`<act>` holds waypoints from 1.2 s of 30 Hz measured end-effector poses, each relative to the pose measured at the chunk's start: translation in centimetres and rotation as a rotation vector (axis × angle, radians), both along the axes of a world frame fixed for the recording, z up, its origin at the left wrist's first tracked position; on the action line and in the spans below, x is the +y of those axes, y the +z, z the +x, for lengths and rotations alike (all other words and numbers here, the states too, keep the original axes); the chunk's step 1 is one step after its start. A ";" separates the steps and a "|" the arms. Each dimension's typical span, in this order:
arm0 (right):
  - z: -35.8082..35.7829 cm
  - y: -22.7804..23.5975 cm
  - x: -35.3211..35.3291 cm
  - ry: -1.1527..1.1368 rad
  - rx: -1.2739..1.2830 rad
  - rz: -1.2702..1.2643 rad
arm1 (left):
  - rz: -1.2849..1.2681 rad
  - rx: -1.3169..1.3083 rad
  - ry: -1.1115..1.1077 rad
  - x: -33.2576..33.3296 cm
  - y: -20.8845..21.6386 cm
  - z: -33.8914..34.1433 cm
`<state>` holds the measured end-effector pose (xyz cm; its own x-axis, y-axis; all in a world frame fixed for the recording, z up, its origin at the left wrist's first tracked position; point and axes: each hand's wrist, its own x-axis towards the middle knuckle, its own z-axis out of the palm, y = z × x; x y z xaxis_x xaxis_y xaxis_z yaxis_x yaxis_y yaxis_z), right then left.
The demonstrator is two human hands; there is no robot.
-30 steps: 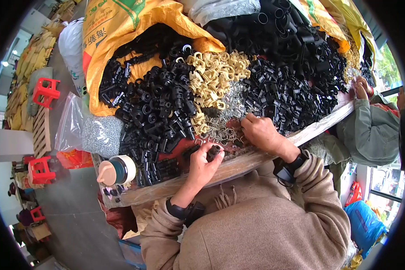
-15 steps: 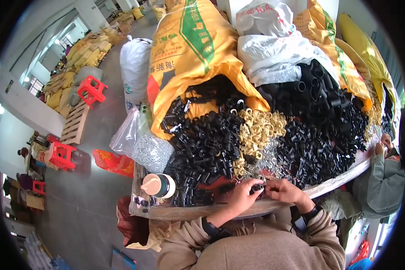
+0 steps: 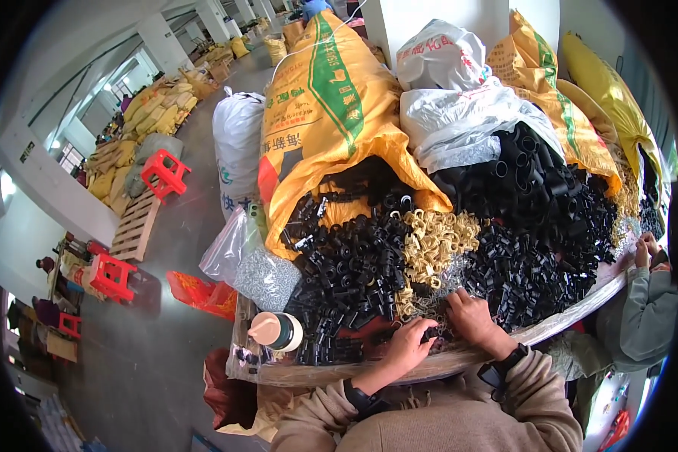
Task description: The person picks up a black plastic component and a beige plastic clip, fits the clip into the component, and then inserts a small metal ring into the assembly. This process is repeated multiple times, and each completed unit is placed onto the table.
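Note:
My left hand is at the table's near edge, thumb and forefinger curled around a small black plastic part, which is hard to tell from the dark pieces behind it. Just to its right, my right hand reaches into the small silvery metal pieces, its fingertips pinched and partly hidden; what they hold I cannot make out. Beyond the hands lie yellow plastic pieces. Heaps of black plastic fittings spread to the left, and smaller black pieces to the right.
A cream-lidded container and a clear bag of small silvery parts stand left. Large yellow sacks and a white bag line the back. A co-worker's hand is at the far right. Red stools stand on the floor.
My right hand has moved away from the left, up into the metal pieces. My left hand stays near the edge, its fingers a little more apart. The whole view has shifted slightly.

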<state>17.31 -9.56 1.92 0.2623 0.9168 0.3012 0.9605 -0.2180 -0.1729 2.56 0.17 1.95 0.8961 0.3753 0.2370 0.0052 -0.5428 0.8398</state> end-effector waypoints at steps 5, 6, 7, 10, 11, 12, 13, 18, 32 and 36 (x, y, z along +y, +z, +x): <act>-0.2 -0.4 0.0 -0.020 -0.056 -0.141 | -0.004 0.022 0.007 0.2 0.2 0.1; -0.2 -0.4 -0.1 -0.019 -0.053 -0.166 | -0.001 0.018 0.005 0.1 0.3 0.1; -0.2 -0.3 -0.1 -0.018 -0.051 -0.190 | -0.005 0.003 0.009 0.0 0.4 0.0; -0.2 -1.4 -0.8 -0.043 0.021 -0.105 | -0.020 -0.017 0.020 -0.1 0.3 0.0; -0.2 -1.6 -0.9 -0.056 0.057 -0.062 | -0.041 -0.019 0.028 -0.2 0.2 0.0; -0.2 -1.6 -1.0 -0.056 0.059 -0.064 | -0.062 -0.020 0.035 -0.3 0.3 0.1; -0.2 -1.2 -1.2 -0.017 0.355 -0.022 | -0.079 -0.026 0.042 -0.3 0.4 0.2; -1.2 0.0 -1.5 0.002 1.654 0.077 | -0.058 -0.057 0.053 -0.6 1.0 0.3; -2.9 0.8 -1.3 0.003 2.227 0.226 | -0.463 -0.057 0.077 -0.5 0.8 0.4; -3.1 1.4 -1.3 -0.020 2.158 0.164 | -0.367 -0.098 0.108 -0.3 0.3 0.2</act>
<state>14.25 -10.90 3.34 0.2198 0.9140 -0.3410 -0.6984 -0.0966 -0.7092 2.78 -0.11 2.23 0.8267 0.5419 0.1517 -0.0438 -0.2068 0.9774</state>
